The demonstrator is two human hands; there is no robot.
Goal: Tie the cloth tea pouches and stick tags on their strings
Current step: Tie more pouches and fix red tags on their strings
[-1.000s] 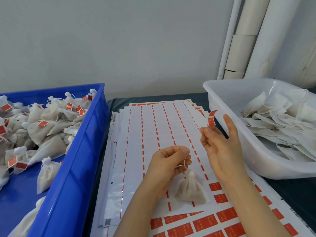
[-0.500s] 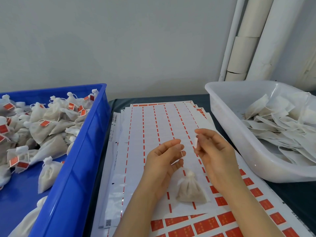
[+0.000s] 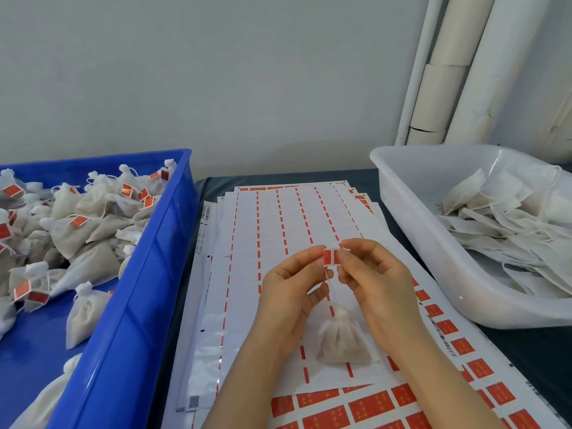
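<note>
Pinching the red tag (image 3: 331,257) between left hand (image 3: 291,292) and right hand (image 3: 377,283), above the tied pouch (image 3: 343,342) on the sticker sheets (image 3: 278,218). Could fold crooked or miss the thin string (image 3: 331,289) if pressed hastily.

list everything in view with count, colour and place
blue crate: one, blue, left
tagged pouches: many, white with red tags, in the blue crate
white tub: one, white, right
flat pouches: many, white, in the white tub
sticker sheets: a stack, white with red strips, centre
unused stickers: many, red, near edge of the sheets
tied pouch: one, off-white, on the sheets under the hands
red tag: one, red, between both hands
table: one, dark, under everything
pipes: several, white, top right
left hand: one, pinches the red tag
right hand: one, pinches the red tag
</note>
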